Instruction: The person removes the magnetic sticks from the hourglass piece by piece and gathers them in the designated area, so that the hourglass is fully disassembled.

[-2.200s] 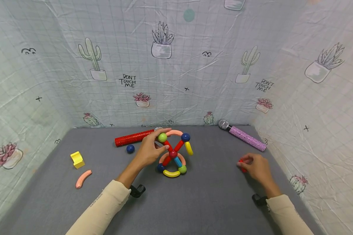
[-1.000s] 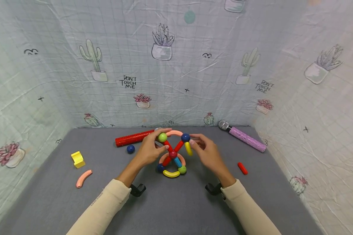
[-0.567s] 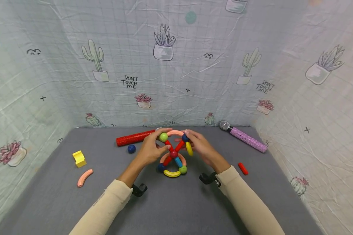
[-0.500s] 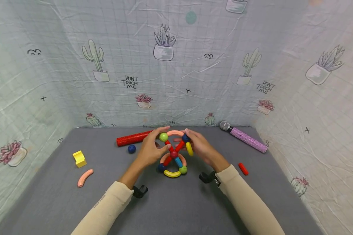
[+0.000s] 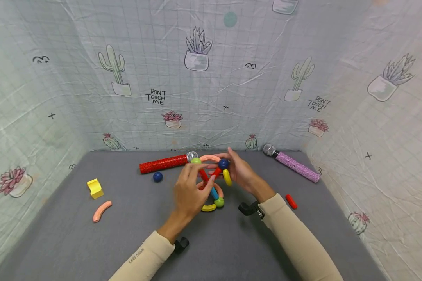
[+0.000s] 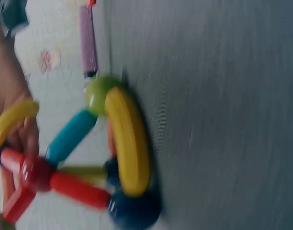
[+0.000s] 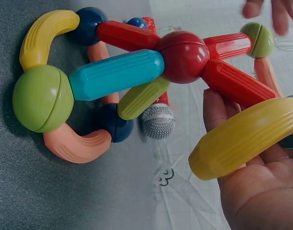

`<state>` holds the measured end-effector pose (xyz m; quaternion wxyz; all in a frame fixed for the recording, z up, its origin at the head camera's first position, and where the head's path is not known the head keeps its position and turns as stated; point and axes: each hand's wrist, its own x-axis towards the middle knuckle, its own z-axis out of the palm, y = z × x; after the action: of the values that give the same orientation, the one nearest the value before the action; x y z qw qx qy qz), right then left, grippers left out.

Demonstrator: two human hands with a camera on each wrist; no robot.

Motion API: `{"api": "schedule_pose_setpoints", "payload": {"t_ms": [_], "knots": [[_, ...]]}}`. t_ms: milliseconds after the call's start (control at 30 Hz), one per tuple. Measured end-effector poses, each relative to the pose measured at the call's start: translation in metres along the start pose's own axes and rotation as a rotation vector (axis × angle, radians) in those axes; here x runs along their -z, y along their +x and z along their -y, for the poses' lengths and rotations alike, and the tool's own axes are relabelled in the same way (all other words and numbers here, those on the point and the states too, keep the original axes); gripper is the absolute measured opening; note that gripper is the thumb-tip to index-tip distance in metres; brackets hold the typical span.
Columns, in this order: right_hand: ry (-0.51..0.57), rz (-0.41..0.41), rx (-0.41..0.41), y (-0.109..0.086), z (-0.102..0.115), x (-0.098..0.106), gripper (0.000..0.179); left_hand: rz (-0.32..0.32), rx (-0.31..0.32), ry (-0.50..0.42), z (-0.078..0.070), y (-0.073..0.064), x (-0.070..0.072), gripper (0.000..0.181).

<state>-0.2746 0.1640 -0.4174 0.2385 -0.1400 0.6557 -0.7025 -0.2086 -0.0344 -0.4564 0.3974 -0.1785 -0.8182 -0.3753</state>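
A frame of magnetic building sticks and balls (image 5: 219, 203) stands upright on the grey table. Its dark red centre ball (image 7: 184, 57) joins red, blue and lime sticks; a loose-ended yellow curved stick (image 7: 242, 136) hangs off the upper right navy ball. My left hand (image 5: 190, 191) is on the near left side with fingers extended, overlapping the frame in the head view. In the right wrist view its fingertips (image 7: 280, 19) are apart from the upper lime ball (image 7: 262, 40). Behind the frame's upper right side, my right hand (image 5: 244, 173) has its fingers extended and thumb raised.
Left on the table are a yellow block (image 5: 95, 189), a pink curved stick (image 5: 102, 211) and a navy ball (image 5: 158, 176). A red glitter microphone (image 5: 165, 164) lies behind. To the right are a purple microphone (image 5: 297, 167) and a short red stick (image 5: 291, 201). Printed cloth walls surround the table.
My right hand put the short red stick down and moved left to the frame, taking the upper navy ball, now released. My left hand has left the upper lime ball and moved right and nearer.
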Motion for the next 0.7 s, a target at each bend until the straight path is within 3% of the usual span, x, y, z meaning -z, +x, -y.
{"api": "schedule_pose_setpoints", "payload": {"t_ms": [300,533,700], "knots": [[0.017,0.042,0.007,-0.001,0.001,0.000,0.075,0.101,0.149,-0.111,-0.015,-0.020,-0.032,0.039],[-0.014,0.030,0.008,-0.001,0.001,0.000,0.076,0.062,0.208,-0.118,-0.023,-0.021,-0.049,0.046],[-0.018,0.031,0.013,0.000,0.001,-0.001,0.076,0.049,0.246,-0.123,-0.026,-0.019,-0.053,0.045]]}}
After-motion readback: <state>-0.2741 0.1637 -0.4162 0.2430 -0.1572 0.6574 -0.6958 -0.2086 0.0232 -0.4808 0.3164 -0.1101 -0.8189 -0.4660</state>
